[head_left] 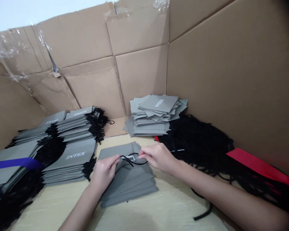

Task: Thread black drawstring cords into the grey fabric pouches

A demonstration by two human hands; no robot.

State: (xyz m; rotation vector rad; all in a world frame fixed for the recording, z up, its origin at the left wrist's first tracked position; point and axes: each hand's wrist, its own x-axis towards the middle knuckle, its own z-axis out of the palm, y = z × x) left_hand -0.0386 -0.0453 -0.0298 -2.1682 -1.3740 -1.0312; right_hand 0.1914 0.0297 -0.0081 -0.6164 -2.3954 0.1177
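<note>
A black cord [142, 163] loops between my two hands, above a fanned stack of grey fabric pouches [128, 189]. My left hand [103, 173] is closed in a pinch on the cord at its left end. From the right, my right hand [160, 157] pinches the other side of the loop. A pale, thin piece shows beside the cord between the fingers; its kind is unclear. Another thin whitish stick-like piece [177, 150] shows just right of my right hand, and I cannot tell whether the two are joined.
Corded pouches marked INTEX [69, 160] stand in stacks at left, one crossed by a blue band [16, 163]. More grey pouches [154, 112] are piled at the back. Black cords [197, 141] and a red strip [260, 165] lie at right. Cardboard walls [139, 70] enclose the work surface.
</note>
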